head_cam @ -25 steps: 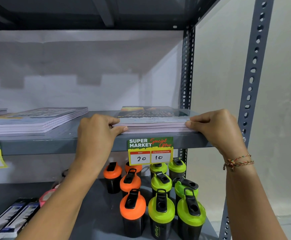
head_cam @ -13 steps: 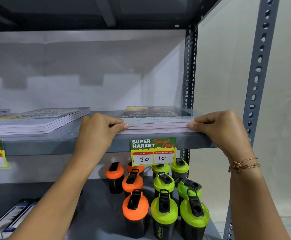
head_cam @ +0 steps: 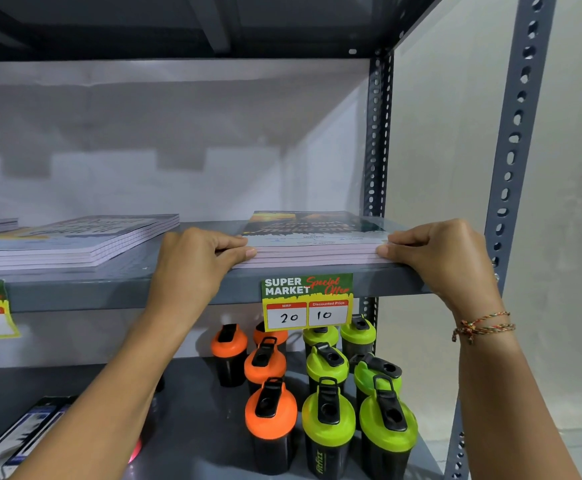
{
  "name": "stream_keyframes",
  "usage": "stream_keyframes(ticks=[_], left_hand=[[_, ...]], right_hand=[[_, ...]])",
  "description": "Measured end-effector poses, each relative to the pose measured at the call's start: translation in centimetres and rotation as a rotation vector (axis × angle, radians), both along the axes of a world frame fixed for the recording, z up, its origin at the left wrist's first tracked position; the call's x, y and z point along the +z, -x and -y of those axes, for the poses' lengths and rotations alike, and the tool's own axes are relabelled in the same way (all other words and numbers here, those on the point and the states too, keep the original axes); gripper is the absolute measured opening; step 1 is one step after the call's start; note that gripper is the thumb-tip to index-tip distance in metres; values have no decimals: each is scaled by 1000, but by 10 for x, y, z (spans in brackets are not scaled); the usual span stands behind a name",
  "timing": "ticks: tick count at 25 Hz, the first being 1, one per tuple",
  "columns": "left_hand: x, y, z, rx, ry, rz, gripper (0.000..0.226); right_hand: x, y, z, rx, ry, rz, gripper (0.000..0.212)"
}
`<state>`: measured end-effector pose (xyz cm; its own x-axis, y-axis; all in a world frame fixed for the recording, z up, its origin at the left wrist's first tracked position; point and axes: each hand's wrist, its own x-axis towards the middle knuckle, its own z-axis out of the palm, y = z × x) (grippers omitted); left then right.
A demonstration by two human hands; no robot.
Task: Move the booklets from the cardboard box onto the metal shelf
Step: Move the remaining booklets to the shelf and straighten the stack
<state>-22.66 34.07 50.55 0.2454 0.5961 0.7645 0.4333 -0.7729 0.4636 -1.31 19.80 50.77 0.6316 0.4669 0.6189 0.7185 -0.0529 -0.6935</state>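
Lower centre of frame, nearest: shaker bottles (head_cam: pixel 327 403) with orange and green lids stand packed on the lower shelf board (head_cam: pixel 185 410). Flat dark boxes (head_cam: pixel 16 441) lie at lower left; bare board between them and the bottles.

Both forearms rise from the bottom corners. Right wrist carries a braided thread bracelet (head_cam: pixel 483 327).

Mid frame: left hand (head_cam: pixel 192 268) curled, fingertips pressed against the left edge of a stack of booklets (head_cam: pixel 313 240), thumb on the stack's top corner. Right hand (head_cam: pixel 445 258) curled likewise, fingertips on the stack's right edge. Stack is clamped between the two hands.

Stack lies flat on the metal shelf (head_cam: pixel 126 289), front edge flush with or just over the shelf lip, directly above a "Super Market" price tag (head_cam: pixel 306 301) reading 20 and 10. Stack's right edge is near the rear upright post (head_cam: pixel 376 140); front post (head_cam: pixel 514 140) stands just right of the right hand.

Left of the left hand: bare strip of shelf, then a second stack (head_cam: pixel 75 240) at centre left, well apart. A third pile is cut off at the left edge.

Farther: open shelf behind the stacks to the wall; tall clear headroom above.
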Motion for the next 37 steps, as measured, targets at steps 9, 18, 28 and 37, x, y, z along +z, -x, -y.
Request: stream_keyframes(ticks=[9, 18, 28, 37], left_hand=[[5, -5, 9, 67, -164, -225, 32], [17, -33, 7, -202, -181, -567, 41], [21, -33, 3, -213, -132, -516, 40], [28, -13, -11, -312, -88, -646, 38]], right_hand=[[5, 18, -7, -75, 134, 286, 33], [10, 30, -30, 93, 331, 503, 26], [11, 21, -34, 153, 271, 396, 28], [12, 19, -32, 194, 276, 369, 27]])
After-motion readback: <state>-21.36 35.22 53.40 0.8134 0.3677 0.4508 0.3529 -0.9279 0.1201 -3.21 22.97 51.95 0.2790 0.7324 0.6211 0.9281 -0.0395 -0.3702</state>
